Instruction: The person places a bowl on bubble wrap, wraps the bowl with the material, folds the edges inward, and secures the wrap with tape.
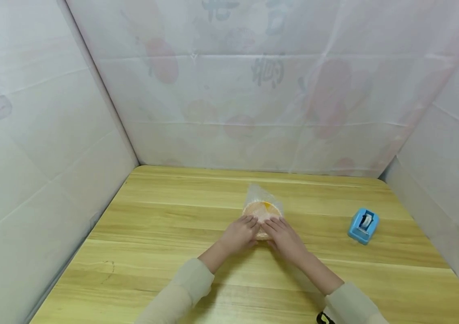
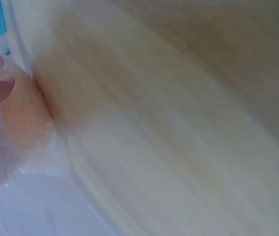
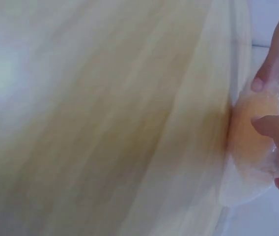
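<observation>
An orange object wrapped in clear plastic that looks like bubble wrap, the wrapped bundle [image 1: 263, 209], is on the wooden table in front of me. My left hand [image 1: 239, 235] holds its left near side, and my right hand [image 1: 288, 240] holds its right near side. In the left wrist view a thumb presses the orange face of the bundle [image 2: 29, 118]. Both thumbs lie against the bundle [image 3: 251, 137] in the right wrist view, with fingers round the other side. A loose plastic flap points away from me. What the orange object is stays hidden by the wrap.
To the right on the table [image 1: 152, 252] stands a blue tape dispenser [image 1: 363, 226] with a roll in it. Pale printed cloth walls [image 1: 229, 103] rise behind the table and at both sides. Something small and black [image 1: 324, 318] shows by the right sleeve.
</observation>
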Tool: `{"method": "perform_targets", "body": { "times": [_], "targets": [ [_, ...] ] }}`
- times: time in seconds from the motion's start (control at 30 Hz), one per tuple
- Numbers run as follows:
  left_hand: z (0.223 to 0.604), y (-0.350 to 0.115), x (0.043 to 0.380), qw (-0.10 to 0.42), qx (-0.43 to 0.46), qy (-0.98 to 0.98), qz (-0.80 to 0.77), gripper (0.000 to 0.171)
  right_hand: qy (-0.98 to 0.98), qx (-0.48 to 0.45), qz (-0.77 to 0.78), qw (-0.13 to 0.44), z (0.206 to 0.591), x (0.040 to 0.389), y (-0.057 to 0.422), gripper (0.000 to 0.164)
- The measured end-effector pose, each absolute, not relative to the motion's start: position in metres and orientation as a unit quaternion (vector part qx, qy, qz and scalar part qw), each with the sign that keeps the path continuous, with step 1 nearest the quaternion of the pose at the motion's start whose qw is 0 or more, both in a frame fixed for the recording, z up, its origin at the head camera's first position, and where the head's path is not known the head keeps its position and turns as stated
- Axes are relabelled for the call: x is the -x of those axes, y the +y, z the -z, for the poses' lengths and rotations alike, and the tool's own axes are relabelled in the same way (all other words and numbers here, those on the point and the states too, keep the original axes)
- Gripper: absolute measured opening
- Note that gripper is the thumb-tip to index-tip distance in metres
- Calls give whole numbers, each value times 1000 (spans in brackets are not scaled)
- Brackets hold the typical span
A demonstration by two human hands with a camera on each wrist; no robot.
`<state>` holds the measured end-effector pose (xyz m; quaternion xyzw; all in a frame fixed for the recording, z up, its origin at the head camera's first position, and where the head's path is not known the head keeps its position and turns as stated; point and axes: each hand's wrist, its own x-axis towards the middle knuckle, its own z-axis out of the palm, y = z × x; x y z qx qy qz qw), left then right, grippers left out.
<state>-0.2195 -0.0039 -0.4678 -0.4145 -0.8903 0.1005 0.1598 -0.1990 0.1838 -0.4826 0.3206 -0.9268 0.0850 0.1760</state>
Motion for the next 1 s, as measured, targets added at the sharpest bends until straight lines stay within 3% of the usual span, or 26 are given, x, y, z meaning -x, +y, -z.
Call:
{"method": "perform_targets", "body": {
  "times": [0.33,0.53,0.63,0.77,0.87,1.0],
  "targets": [
    [463,3,223,121,406,-899,-110,44,-941,-304,-91,115,473,202,180,43],
    [457,6,223,89,418,-898,-104,41,-937,-314,-95,119,474,203,181,38],
    [454,2,226,51,423,-905,-9,45,-929,-330,-90,140,477,204,184,35],
    [452,-7,232,-10,352,-900,259,46,-921,-344,-89,159,480,202,188,36],
    [451,-13,237,-17,273,-868,414,48,-919,-350,-87,159,480,198,189,39],
    [454,-17,243,-24,194,-841,505,51,-918,-356,-86,151,478,191,189,39]
  ]
}}
